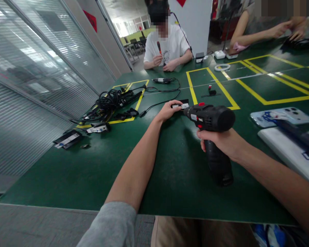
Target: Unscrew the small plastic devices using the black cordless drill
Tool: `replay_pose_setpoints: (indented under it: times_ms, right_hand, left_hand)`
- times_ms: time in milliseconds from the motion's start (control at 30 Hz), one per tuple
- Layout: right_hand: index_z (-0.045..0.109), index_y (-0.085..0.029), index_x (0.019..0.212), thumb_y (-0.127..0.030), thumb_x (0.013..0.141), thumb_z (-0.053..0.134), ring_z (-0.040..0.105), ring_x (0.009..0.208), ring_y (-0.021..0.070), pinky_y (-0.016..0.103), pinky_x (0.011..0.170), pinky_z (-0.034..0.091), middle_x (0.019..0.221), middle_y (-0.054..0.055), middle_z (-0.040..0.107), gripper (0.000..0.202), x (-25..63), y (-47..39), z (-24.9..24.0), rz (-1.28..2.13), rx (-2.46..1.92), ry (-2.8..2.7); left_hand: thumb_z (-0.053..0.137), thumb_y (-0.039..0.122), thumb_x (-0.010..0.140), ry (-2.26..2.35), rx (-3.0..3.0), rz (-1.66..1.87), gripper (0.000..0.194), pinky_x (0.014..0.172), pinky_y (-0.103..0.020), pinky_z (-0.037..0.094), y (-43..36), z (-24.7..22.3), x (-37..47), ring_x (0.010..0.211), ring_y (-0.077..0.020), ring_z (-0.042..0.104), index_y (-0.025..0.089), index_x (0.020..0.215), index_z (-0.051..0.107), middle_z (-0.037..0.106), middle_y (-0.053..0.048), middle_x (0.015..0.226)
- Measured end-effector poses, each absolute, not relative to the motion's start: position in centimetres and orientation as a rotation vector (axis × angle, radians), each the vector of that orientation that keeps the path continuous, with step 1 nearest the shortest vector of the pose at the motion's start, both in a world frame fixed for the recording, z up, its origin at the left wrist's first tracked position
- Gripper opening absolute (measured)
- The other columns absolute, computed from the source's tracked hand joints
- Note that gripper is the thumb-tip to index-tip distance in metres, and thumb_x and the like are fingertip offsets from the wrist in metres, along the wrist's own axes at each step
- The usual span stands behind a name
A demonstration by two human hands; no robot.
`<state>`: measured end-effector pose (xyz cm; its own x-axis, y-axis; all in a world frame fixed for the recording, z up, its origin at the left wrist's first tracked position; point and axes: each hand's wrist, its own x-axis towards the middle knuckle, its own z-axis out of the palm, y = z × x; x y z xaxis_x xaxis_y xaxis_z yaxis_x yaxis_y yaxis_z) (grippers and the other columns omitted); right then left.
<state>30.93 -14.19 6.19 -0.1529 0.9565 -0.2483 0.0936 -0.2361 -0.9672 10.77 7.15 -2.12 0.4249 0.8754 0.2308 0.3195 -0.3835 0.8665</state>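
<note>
Green covers the big table (67,171), with yellow tape lines (247,87) marking out boxes on it. Near the middle, the left hand (167,110) presses down on a small black part (180,104) with a white label, its fingers bent over the near end of it. The right hand (222,140) has its fingers wrapped tight around the handle of a black drill (211,118). The drill's tip points at the small part and comes right up to it; I cannot tell if they touch. A thin black wire (159,102) runs from beside the left hand toward the far side. To the left lies a heap of black cables (113,99), with more small black parts (67,140) near the table edge. To the right sit a phone (282,116) and a white flat box (288,151), just beside each other. Across the table, a person in a white shirt (167,46) holds a small tool upright. Another person's arms (262,32) rest at the far right corner. Glass walls with blinds (41,68) stand on the left.
</note>
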Motion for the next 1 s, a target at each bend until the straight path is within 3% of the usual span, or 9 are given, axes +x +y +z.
replay_pose_setpoints:
  times_ms: [633,1000]
  right_hand:
    - [0.064,-0.019,0.072,-0.019,0.073,0.064,0.058,0.048,0.0156,0.028,0.048,0.045,0.053,0.001,0.064,0.001,31.31,-14.19,5.69,1.446,-1.314,-1.331]
    - [0.06,-0.019,0.067,-0.022,0.074,0.066,0.057,0.046,0.0152,0.028,0.047,0.044,0.052,0.002,0.063,0.01,31.02,-14.29,6.05,1.43,-1.345,-1.317]
  left_hand:
    - [0.069,0.033,0.071,0.967,1.867,0.954,0.042,0.093,-0.032,0.046,7.5,-2.35,10.73,0.094,-0.0186,0.062,0.014,0.108,0.07,0.072,-0.005,0.104]
    - [0.069,0.032,0.071,0.964,1.898,0.946,0.042,0.102,-0.034,0.043,7.63,-2.37,10.53,0.107,-0.0209,0.062,0.015,0.109,0.071,0.071,-0.006,0.116]
